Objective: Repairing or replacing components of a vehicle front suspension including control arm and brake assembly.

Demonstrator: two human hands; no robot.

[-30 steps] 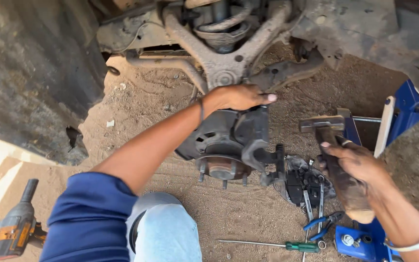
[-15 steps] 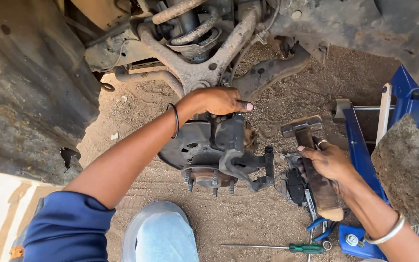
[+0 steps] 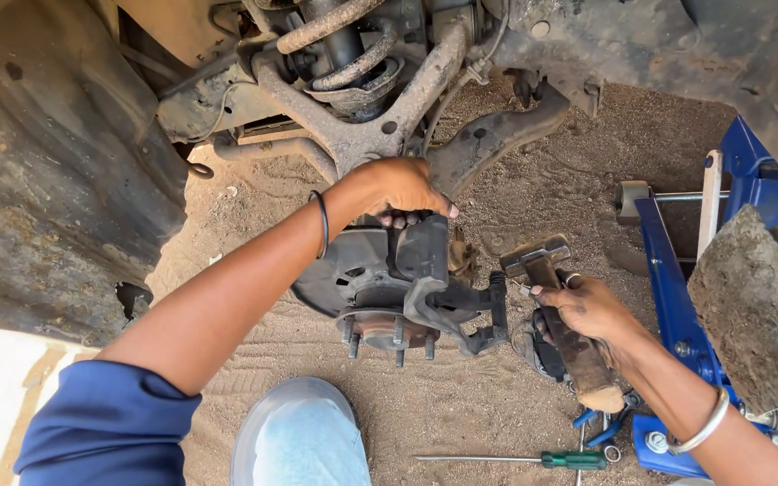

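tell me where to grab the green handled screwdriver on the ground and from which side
Grip the green handle, the thick end of the screwdriver, coming from above. It lies flat on the dirt with the thin shaft pointing toward the knee; the handle end lies close under the right hand, which holds a hammer.

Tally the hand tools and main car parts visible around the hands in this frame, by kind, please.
Hammers: 1, hammer held in right hand
Screwdrivers: 1, green-handled screwdriver
Floor jacks: 1, blue jack
Wheel hub assemblies: 1, hub assembly gripped by left hand
Total: 4
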